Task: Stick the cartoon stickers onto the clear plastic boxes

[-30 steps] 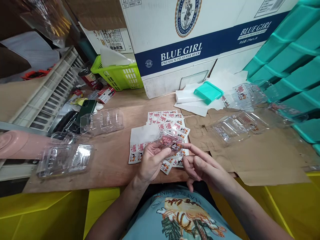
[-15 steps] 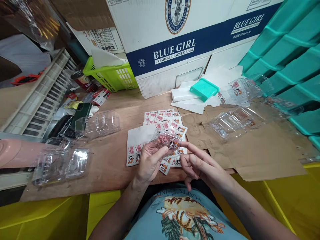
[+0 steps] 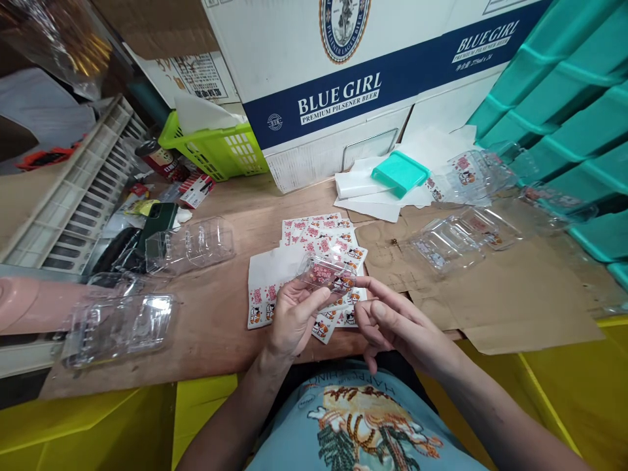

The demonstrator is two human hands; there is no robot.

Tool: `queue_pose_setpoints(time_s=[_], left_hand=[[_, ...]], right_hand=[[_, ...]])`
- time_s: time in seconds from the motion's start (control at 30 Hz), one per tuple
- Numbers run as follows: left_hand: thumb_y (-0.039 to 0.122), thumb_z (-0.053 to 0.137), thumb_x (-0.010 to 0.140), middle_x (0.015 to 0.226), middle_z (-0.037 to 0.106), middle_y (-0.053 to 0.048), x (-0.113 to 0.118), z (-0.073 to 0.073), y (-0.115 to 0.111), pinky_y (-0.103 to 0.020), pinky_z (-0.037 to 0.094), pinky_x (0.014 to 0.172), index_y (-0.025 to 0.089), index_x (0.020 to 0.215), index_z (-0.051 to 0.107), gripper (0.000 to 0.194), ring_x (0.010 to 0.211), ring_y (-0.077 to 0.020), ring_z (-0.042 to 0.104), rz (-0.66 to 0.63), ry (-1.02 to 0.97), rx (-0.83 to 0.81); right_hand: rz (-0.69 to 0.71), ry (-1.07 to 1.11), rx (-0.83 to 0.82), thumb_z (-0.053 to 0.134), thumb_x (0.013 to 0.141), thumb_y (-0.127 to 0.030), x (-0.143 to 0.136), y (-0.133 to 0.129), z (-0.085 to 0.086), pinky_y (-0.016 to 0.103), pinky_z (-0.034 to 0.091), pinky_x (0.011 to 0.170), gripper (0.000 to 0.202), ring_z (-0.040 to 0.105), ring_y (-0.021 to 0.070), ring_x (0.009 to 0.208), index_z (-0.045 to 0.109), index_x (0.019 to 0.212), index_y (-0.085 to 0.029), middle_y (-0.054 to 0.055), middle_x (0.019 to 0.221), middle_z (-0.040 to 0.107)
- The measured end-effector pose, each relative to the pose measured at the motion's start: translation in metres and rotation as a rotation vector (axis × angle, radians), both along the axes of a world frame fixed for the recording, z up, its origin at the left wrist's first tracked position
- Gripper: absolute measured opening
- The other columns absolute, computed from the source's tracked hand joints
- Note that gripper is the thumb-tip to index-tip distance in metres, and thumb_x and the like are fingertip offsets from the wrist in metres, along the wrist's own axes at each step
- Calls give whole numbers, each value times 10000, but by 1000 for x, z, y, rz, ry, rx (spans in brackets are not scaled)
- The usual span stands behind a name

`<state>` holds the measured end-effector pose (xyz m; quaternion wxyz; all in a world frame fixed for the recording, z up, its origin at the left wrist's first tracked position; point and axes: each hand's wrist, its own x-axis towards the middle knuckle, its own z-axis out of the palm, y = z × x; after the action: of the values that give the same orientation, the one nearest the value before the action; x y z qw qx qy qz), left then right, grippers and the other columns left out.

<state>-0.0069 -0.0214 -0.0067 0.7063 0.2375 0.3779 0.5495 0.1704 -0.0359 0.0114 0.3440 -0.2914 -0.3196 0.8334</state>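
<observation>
My left hand (image 3: 298, 316) is closed on a clear plastic clamshell box (image 3: 328, 273), thumb in front and fingers behind. A sticker with pink lettering and cartoon cats shows on the box. The stretched index finger of my right hand (image 3: 392, 318) reaches the right edge of the box, while its other fingers are loosely bent and hold nothing. Under and behind the hands lie overlapping sticker sheets (image 3: 324, 243), printed with the same cats and pink writing.
Clear plastic boxes (image 3: 122, 327) lie at left by a pink bottle (image 3: 29, 302). Stickered boxes (image 3: 449, 243) lie at right on cardboard (image 3: 524, 307). Behind stand a beer carton (image 3: 343, 98), a green basket (image 3: 216, 150) and teal bins (image 3: 564, 124). A teal lid (image 3: 401, 173) rests on white paper.
The view has shifted very slightly. Both hands and the clamshell box keep practically the same pose.
</observation>
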Motion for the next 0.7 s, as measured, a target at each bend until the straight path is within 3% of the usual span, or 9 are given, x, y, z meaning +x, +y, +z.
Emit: queue_pose_setpoints(time_s=[0.4,0.53,0.7], left_hand=[[128,797,692,971,783,-32,-2,-1,-1,-409,572,932,201,911,756,235,950,-220,728,27,-14,-29],[217,766,757,988,777,-47,-4,-2,-1,-440,570,931,191,902,759,147,977,-236,719,29,-46,-30],[277,736,812,991,776,-47,3,-2,0,-424,588,892,193,837,765,92,955,-229,725,145,18,3]], right_hand=[[22,-79,-3,612,914,-474,-1,2,3,254,537,476,544,325,67,500,385,1356,-252,-85,636,387],[19,-100,8,619,907,-481,-3,2,4,258,540,471,595,318,65,488,352,1390,-258,-90,634,383],[7,-225,55,625,885,-530,-7,3,7,248,527,465,634,343,69,489,365,1387,-242,-94,627,369]])
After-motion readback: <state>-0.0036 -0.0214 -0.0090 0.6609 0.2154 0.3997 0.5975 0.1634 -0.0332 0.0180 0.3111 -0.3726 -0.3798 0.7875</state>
